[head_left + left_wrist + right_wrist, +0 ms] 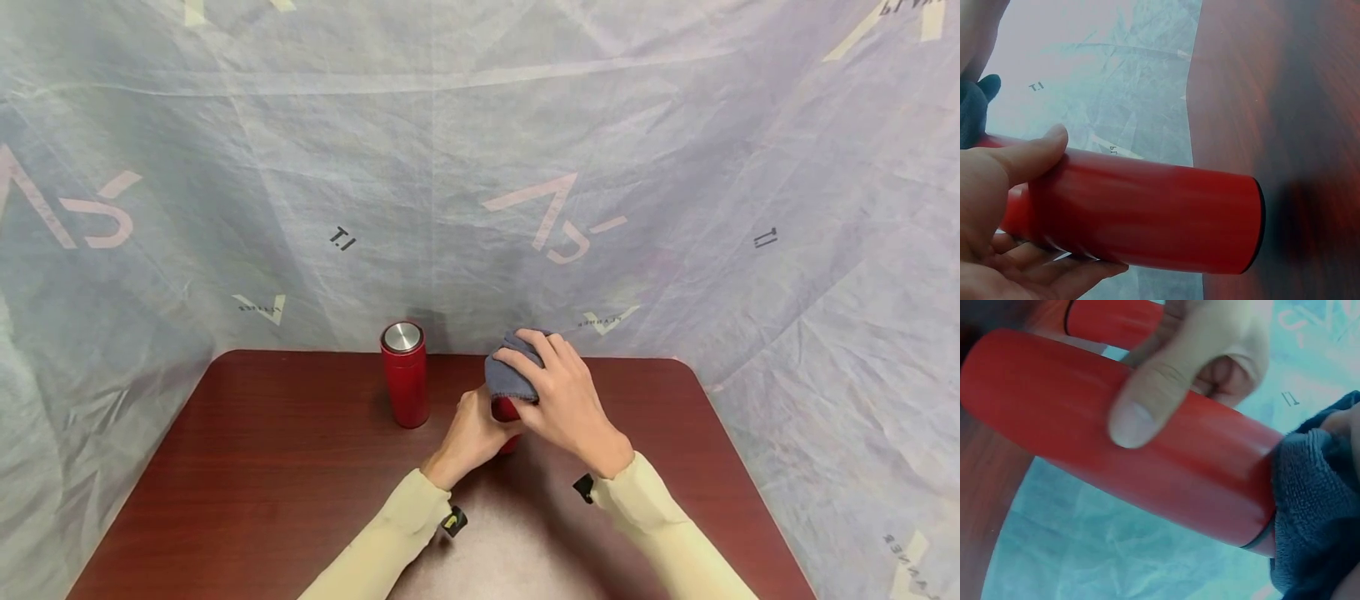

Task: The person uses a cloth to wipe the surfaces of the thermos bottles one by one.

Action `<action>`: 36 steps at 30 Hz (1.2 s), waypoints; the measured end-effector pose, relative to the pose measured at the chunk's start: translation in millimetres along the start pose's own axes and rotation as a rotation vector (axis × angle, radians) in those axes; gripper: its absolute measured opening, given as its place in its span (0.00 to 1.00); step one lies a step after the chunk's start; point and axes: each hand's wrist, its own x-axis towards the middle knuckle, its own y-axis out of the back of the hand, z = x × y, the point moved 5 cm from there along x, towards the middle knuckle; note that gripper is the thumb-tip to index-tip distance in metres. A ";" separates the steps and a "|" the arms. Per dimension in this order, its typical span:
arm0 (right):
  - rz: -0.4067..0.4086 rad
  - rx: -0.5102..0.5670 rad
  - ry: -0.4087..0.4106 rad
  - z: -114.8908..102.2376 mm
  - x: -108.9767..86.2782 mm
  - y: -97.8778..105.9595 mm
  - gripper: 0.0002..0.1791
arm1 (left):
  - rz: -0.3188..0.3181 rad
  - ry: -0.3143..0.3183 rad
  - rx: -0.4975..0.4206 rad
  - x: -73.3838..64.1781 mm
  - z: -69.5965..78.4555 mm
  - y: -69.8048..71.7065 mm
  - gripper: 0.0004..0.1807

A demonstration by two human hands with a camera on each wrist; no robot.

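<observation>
My left hand (472, 432) grips a red thermos (1160, 209) round its body, with the thumb on one side and the fingers on the other. The thermos has a dark rim at its base, which in the left wrist view is close over the table. A blue-grey cloth (510, 375) covers the thermos's top and hides it. My right hand (566, 396) holds the cloth there, its fingers bent over the fabric. In the right wrist view the cloth (1310, 494) wraps the end of the thermos just past a thin dark ring.
A second red thermos (407, 387) with a silver lid stands upright on the table, left of my hands. The dark reddish wooden table (270, 467) reaches back to a grey-white printed fabric sheet (420, 208), which hangs behind and along both sides.
</observation>
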 end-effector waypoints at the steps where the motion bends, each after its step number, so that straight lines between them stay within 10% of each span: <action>1: -0.007 0.010 -0.004 0.9 1.4 0.5 0.32 | -0.002 0.001 0.000 -0.2 0.2 -0.2 0.29; 36: -0.140 0.316 -0.338 36.3 0.9 2.2 0.21 | -0.054 0.021 0.016 -2.6 0.5 -6.0 0.43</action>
